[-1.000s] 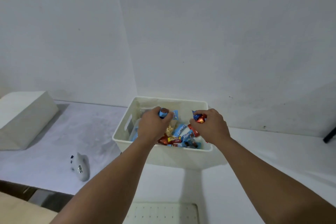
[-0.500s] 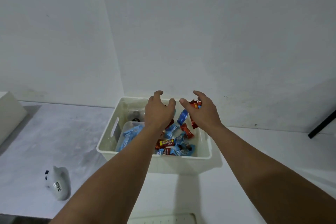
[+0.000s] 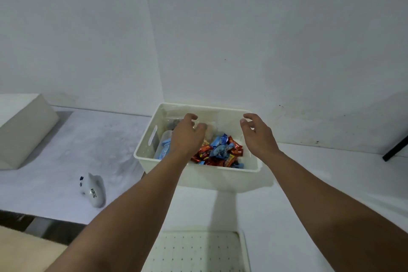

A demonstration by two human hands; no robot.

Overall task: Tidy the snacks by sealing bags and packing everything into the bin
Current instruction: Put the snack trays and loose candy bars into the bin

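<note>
A white plastic bin (image 3: 196, 178) stands on the white table against the wall. Inside lies a pile of small red and blue wrapped snacks (image 3: 220, 151), with a clear bag of blue packets (image 3: 164, 150) at the left and a clear bag with pale contents (image 3: 209, 129) at the back. My left hand (image 3: 186, 136) hovers over the bin's left half, fingers apart and empty. My right hand (image 3: 257, 134) hovers over the right side of the bin, fingers spread, holding nothing.
A white bottle-shaped object with dark lettering (image 3: 95, 191) lies on the table to the left. A white block (image 3: 22, 130) sits at the far left. A perforated white lid (image 3: 196, 252) lies at the near edge. A black rod (image 3: 395, 150) leans at the right.
Both hands held wrapped snacks a second ago; they have opened and the snacks have dropped into the bin. The hands have since moved apart over it.
</note>
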